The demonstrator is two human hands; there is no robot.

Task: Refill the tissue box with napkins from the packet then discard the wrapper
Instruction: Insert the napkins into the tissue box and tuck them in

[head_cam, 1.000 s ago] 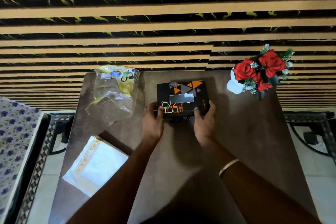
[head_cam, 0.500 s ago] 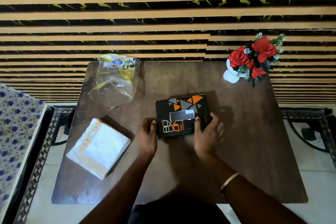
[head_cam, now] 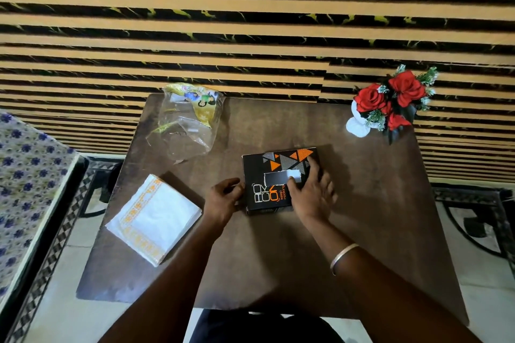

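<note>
The tissue box [head_cam: 274,178] lies flat on the tabletop [head_cam: 370,203], its long axis running away from the person, slot facing up. The left hand [head_cam: 224,200] is curled against the box's left side and steadies it; it grips nothing else. The right hand [head_cam: 312,192] rests spread over the box's right part, fingertips at the slot, where a little white shows; I cannot tell if it pinches this. The napkins [head_cam: 154,218] lie as one stack to the left of the box, near the tabletop's left edge, so the left hand is nearer to them. The wrapper [head_cam: 186,122] lies empty at the far left corner, well apart from both hands.
</note>
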